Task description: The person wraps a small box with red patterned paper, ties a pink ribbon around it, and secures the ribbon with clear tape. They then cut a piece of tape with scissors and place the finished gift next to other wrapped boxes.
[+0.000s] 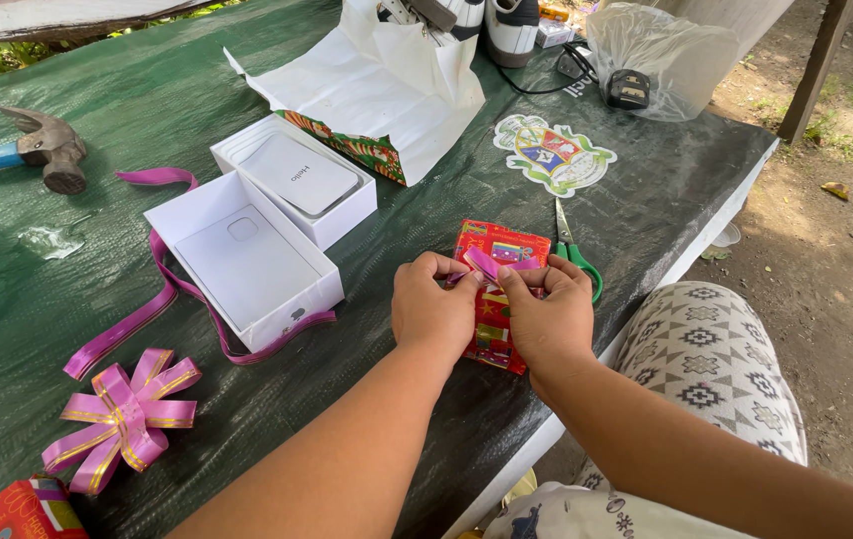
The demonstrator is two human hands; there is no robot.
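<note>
Both hands meet over a small gift wrapped in red patterned paper [495, 289] near the table's right edge. The left hand [433, 311] and right hand [549, 317] are close together, fingers pinched on a pink ribbon [487, 264] across its top; it looks looped, though the fingers hide much of it. Green-handled scissors [576, 252] lie just beyond to the right. To the left sit an open white box [243, 262] and its lid tray [297, 178], with more ribbon trailing around them. A pink bow [125, 417] lies near left, a hammer [42, 150] far left.
</note>
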